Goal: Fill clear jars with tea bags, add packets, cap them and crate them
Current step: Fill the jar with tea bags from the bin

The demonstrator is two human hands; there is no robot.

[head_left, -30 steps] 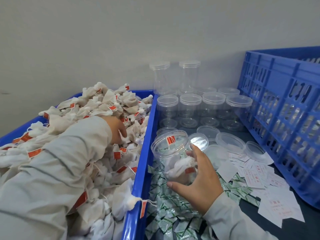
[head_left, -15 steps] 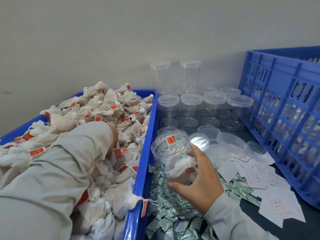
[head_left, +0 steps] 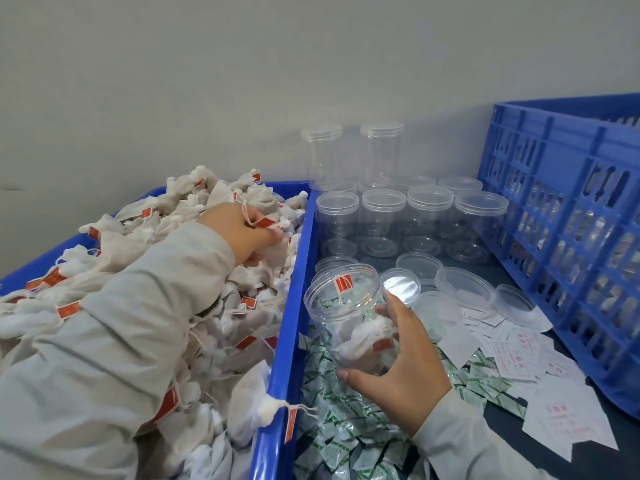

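Left hand grips tea bags; right hand holds open jar.

Single view, head-worn, wide-angle. Looks forward and down from above and behind both hands, close in. Sleeves enter from bottom edge. Left hand sits left of centre, right hand lower, right of centre. Ahead of hands, grey wall fills upper frame. Blue crate cut off at right edge, beyond right hand. No second view, so no overlap.
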